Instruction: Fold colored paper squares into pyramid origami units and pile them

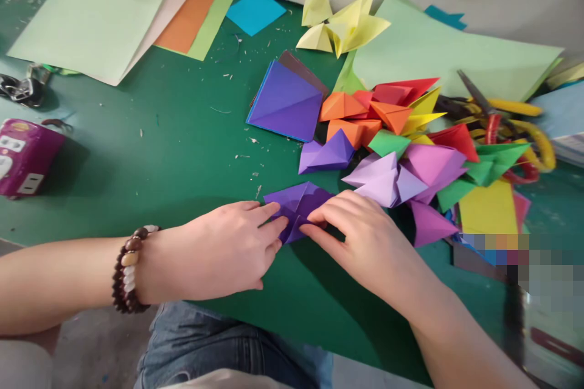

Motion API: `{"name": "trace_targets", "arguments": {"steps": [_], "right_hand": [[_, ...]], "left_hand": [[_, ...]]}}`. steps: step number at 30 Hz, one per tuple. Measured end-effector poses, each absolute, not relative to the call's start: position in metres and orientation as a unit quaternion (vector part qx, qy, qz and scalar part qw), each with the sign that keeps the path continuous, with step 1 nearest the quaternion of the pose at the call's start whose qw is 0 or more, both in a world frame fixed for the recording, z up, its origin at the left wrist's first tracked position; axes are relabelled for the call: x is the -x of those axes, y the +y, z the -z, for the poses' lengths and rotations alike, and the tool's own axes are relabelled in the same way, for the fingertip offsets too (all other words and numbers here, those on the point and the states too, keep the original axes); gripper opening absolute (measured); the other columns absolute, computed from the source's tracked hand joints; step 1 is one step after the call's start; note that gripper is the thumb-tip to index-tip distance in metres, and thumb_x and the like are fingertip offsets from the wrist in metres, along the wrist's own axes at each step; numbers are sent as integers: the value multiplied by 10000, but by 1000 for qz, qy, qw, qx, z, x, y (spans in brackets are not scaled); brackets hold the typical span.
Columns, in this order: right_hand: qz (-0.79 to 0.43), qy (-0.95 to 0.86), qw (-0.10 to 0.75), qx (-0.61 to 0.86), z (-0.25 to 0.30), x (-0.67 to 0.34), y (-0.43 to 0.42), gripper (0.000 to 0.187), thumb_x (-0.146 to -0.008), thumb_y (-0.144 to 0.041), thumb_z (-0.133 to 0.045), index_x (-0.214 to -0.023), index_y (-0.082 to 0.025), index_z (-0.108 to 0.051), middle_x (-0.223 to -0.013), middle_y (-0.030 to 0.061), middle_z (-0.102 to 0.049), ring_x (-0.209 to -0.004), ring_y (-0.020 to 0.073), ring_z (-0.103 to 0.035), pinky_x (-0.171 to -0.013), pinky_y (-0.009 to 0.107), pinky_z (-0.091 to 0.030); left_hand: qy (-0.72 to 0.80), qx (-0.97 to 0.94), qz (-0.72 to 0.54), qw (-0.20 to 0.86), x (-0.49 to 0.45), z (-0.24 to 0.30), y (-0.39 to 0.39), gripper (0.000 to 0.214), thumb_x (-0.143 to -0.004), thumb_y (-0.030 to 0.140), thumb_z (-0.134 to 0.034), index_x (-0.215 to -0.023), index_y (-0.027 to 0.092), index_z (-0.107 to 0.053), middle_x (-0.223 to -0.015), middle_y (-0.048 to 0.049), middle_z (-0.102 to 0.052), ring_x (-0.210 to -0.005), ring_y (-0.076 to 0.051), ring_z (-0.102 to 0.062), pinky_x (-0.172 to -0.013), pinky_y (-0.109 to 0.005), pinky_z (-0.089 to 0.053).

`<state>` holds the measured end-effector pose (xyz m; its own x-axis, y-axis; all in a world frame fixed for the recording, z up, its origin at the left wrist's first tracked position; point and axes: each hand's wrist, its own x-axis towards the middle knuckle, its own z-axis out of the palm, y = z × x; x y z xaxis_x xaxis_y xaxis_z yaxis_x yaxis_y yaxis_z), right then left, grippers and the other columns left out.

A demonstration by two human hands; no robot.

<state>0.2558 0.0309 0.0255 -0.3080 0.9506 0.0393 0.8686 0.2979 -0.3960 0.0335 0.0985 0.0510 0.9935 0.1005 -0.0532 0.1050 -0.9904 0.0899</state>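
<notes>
Purple paper (303, 194) lies on the green bench (182, 134), near edge, between the two hands. Partly folded: creases visible, flaps seem to meet around its middle. Left hand (214, 249): fingers spread, tips pressing on the paper's left part, not gripping. Right hand (374, 231): thumb and index finger pinching at the paper's right part; they cover it, so can't say which flap or how many are turned in.

Progress: this piece looks mid-fold, lying low, not yet shaped like its neighbours. Apparently done: a purple folded piece (331, 152) just beyond it, a lilac piece (385, 179), orange pieces (344, 106) and a green piece (497, 164) bunched to the right, plus a pale yellow piece (356, 24) farther back. Apparently left: a stack of squares (289, 100), purple on top, creased but flat, and a flat blue square (255, 12). Red-handled scissors (493, 124) lie at right, untouched.
</notes>
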Motion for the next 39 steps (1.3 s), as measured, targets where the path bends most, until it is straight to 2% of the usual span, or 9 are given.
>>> {"name": "trace_targets", "arguments": {"steps": [4,8,16,24,29,39], "right_hand": [[-143,-804,122,564,-26,-254,31,143,-920,-235,-553,-797,-170,-587,-751,35,-606,-752,200,-513,-696,342,-394],[-149,-806,112,562,-27,-253,31,130,-924,-221,-541,-824,-168,-605,-766,42,-590,-761,204,-497,-697,338,-388],[-161,-801,79,572,-29,-249,31,279,-978,-225,-411,-788,-163,-607,-746,53,-542,-743,197,-458,-680,332,-370],[-125,-802,68,580,-26,-243,30,251,-957,-194,-425,-750,-179,-567,-738,52,-511,-735,198,-426,-663,328,-345],[-100,-801,52,588,-24,-240,30,245,-954,-211,-435,-739,-176,-547,-736,53,-507,-734,202,-415,-668,335,-333],[-69,-795,48,601,-21,-238,28,230,-942,-225,-448,-735,-184,-539,-734,59,-520,-750,209,-419,-666,336,-323]], "left_hand": [[54,-996,20,62,-36,-52,100,569,-740,573,-699,-1141,173,-638,-1230,-110,-650,-1185,-278,-565,-1013,-385,-438],[69,-995,-1,69,-36,-48,98,630,-758,535,-704,-1254,173,-564,-1186,-108,-669,-1137,-270,-596,-1016,-419,-433],[68,-997,3,35,-33,-42,90,445,-878,446,-589,-1234,179,-603,-1247,-98,-636,-1213,-289,-537,-1026,-441,-413],[68,-996,29,50,-36,-44,91,516,-796,473,-686,-1214,180,-611,-1265,-78,-619,-1232,-310,-513,-1018,-427,-421],[64,-996,38,56,-36,-47,92,530,-791,454,-694,-1229,174,-591,-1262,-85,-624,-1228,-285,-517,-1016,-390,-425],[68,-996,32,55,-37,-47,92,499,-788,455,-697,-1184,161,-621,-1234,-91,-639,-1193,-284,-542,-990,-390,-435]]}}
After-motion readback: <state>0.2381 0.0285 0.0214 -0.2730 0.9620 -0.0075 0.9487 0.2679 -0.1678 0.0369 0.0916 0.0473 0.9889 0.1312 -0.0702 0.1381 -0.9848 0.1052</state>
